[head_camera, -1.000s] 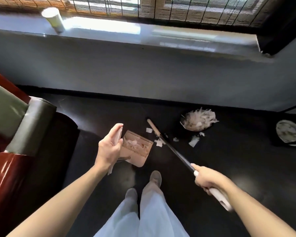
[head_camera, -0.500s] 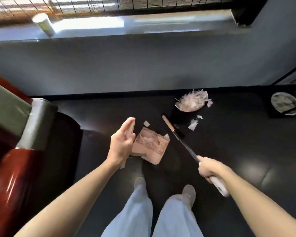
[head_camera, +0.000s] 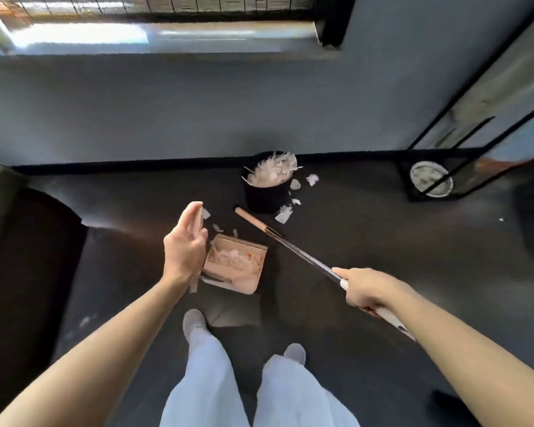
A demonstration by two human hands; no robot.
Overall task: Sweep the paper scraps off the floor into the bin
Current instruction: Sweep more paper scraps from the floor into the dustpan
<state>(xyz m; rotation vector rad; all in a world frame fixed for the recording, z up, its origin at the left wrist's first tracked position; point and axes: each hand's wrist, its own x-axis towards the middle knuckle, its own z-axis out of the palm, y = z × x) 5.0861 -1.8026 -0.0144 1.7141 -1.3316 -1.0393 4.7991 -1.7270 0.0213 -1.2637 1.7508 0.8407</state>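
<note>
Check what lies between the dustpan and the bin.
Head view: the broom head crosses the gap between dustpan and bin; loose scraps lie by the bin's base.

No legible text, label, brand, number or sign appears in the head view. The dustpan [head_camera: 247,286], the bin [head_camera: 267,195] and the broom handle [head_camera: 305,254] show plain, unmarked surfaces

Both clasped: left grip [head_camera: 184,251], right grip [head_camera: 364,288].
</note>
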